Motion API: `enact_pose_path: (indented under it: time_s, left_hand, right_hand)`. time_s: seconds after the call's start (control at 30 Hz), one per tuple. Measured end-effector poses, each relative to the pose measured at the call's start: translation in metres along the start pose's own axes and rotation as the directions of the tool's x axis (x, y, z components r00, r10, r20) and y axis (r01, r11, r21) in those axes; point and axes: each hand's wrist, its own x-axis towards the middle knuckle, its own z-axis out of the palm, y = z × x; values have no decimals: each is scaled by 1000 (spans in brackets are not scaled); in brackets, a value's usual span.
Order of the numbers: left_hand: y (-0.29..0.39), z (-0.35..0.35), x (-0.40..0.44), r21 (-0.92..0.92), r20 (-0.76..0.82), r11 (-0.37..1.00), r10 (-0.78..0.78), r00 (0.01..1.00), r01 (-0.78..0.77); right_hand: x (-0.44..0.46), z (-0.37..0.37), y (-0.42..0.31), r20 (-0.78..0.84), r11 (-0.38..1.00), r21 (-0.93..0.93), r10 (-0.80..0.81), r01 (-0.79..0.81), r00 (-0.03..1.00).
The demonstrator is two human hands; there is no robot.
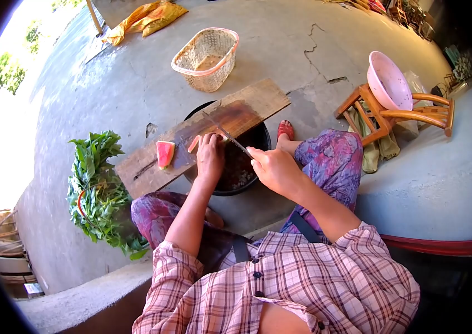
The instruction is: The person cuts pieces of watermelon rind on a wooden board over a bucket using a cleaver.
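A wooden board [269, 100] lies slantwise across a dark round tub [265, 139]. My right hand [275, 171] is closed round the handle of a knife [230, 136], its blade reaching over the board. Beside the blade, my left hand [211, 157] is bent down with curled fingers on a piece of watermelon, mostly hidden under them. Just left of those fingers is a thin pink watermelon strip [194, 143]. Farther left on the board stands a red watermelon wedge [165, 154]. Dark bits lie in the tub below.
Leafy green stems [99, 192] are heaped at the left. Beyond the board stands a pink-rimmed woven basket [205, 61]. To the right, a pink basin [390, 82] rests on a wooden chair [377, 122]. A yellow sack [149, 19] lies on the concrete floor farther off.
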Motion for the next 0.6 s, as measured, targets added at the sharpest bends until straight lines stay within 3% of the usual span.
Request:
enact_pose_path:
  time_s: [0.13, 0.33, 0.43, 0.53, 0.6]
  left_hand:
    - [-1, 2, 1, 0, 53, 998, -65, 996, 65]
    - [-1, 0, 1, -32, 36, 999, -30, 999, 31]
    - [0, -1, 0, -17, 45, 999, -50, 998, 50]
    - [1, -2, -2, -27, -33, 1000, 7, 999, -8]
    - [1, -2, -1, -33, 6, 999, -23, 1000, 23]
  right_hand:
    - [-6, -13, -13, 114, 996, -88, 33, -23, 993]
    - [3, 0, -14, 136, 991, -131, 30, -12, 990]
    - [10, 17, 2, 41, 992, -128, -3, 8, 999]
    - [9, 16, 9, -15, 1000, -16, 20, -20, 1000]
    - [3, 7, 5, -22, 999, 30, 30, -30, 999]
